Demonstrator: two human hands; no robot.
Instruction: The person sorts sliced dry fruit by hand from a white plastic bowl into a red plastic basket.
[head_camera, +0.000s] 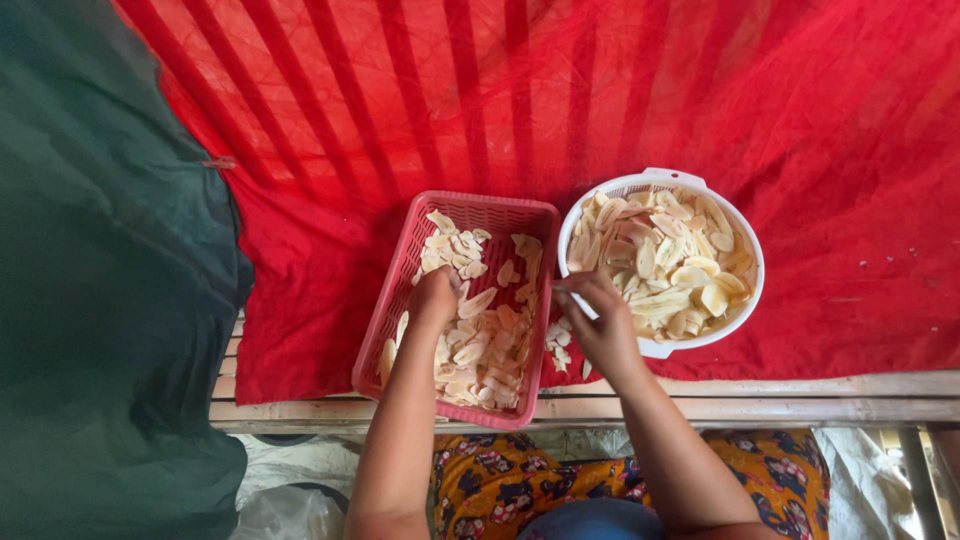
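Grip of the left hand (433, 299) was curled down among pale slices (480, 345) in the red rectangular basket (400, 290) at frame centre; whether it held any could not be told. Right hand (600, 320) pinched narrowly at the rim of the white round colander (745, 300), heaped with slices, just right of the basket. Both sat on a red cloth (800, 120) over a bamboo worktop (800, 395); green cloth (100, 300) filled the left.

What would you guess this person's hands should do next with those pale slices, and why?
Probably lift the right hand with a few slices from the white bowl and lay them in the red basket. That hand sits at the bowl's rim, while the left hand rests among slices already in the basket.
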